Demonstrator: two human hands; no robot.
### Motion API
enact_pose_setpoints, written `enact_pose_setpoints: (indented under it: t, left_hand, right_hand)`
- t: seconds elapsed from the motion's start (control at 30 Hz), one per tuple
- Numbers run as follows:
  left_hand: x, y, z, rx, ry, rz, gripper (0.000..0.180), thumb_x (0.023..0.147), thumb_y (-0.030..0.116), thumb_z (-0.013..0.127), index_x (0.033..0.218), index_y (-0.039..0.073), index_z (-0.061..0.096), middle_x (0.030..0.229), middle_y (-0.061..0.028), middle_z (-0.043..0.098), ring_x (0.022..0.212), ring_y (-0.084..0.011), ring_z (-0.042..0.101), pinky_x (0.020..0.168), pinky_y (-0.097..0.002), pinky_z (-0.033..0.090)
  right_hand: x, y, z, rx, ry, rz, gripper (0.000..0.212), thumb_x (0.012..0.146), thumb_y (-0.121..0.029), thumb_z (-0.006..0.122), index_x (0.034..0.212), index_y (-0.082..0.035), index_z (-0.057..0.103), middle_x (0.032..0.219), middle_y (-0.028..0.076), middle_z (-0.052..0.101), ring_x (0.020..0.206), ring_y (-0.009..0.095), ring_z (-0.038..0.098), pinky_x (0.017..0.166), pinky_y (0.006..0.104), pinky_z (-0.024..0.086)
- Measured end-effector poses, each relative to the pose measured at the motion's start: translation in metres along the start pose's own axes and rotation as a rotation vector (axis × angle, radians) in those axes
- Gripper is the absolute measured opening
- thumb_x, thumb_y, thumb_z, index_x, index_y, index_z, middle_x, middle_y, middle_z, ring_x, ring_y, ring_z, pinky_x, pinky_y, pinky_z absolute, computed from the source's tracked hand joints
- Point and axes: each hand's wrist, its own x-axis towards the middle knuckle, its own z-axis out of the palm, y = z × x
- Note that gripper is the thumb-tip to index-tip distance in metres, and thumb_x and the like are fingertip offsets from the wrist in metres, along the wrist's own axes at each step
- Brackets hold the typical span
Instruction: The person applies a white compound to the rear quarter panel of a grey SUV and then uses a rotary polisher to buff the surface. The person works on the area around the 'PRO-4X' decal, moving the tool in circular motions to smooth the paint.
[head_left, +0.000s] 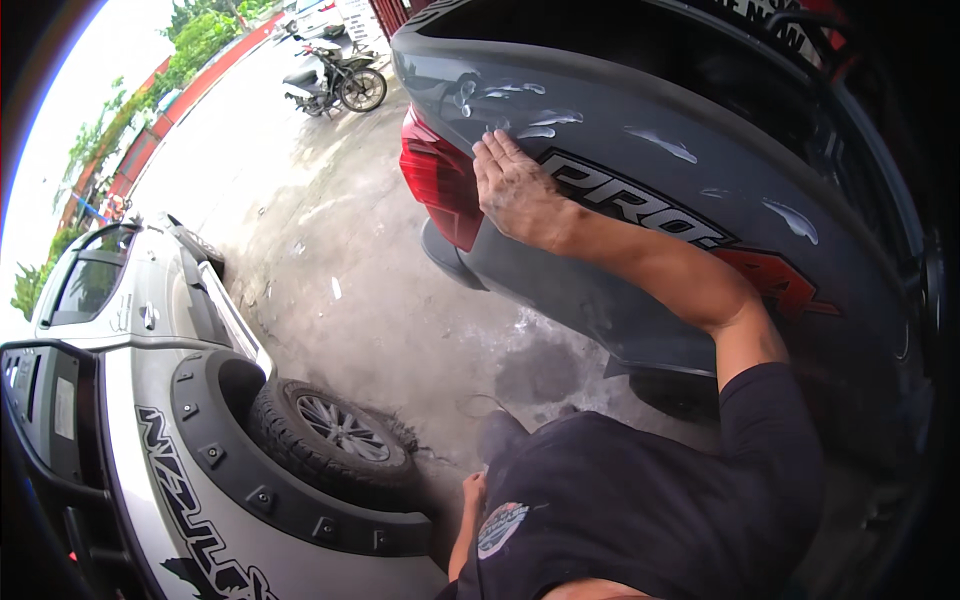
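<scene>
My right hand (515,190) lies against the grey side panel (620,110) of a pickup truck, beside its red tail light (438,180). The fingers are stretched out and close together, palm side toward the paint. Smears of white paste (660,143) dot the panel around and above the fingertips, and another white smear (792,220) sits farther right. Below my forearm runs a large lettered decal (630,198) in black, silver and orange. Down by my body hangs my left hand (475,487), small and partly hidden; its fingers cannot be made out.
Close on the left stands a silver vehicle (125,400) with black fender trim and a knobby wheel (335,430). Stained concrete floor (340,240) lies between both vehicles. A parked motorcycle (335,80) stands farther off, near a red-topped wall (160,122).
</scene>
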Motion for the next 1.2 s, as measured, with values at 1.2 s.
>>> enact_pose_setpoints:
  t: [1.2]
  left_hand:
    - [0.451, 0.327, -0.164, 0.621, -0.853, 0.146, 0.048, 0.096, 0.031, 0.057, 0.128, -0.004, 0.06, 0.111, -0.0242, 0.074, 0.085, -0.029, 0.072, 0.067, -0.0396, 0.057]
  right_hand:
    - [-0.196, 0.057, -0.058, -0.226, 0.521, 1.528, 0.053, 0.093, -0.006, 0.056, 0.144, 0.008, 0.052, 0.152, 0.025, 0.051, 0.142, 0.037, 0.05, 0.122, 0.0435, 0.036]
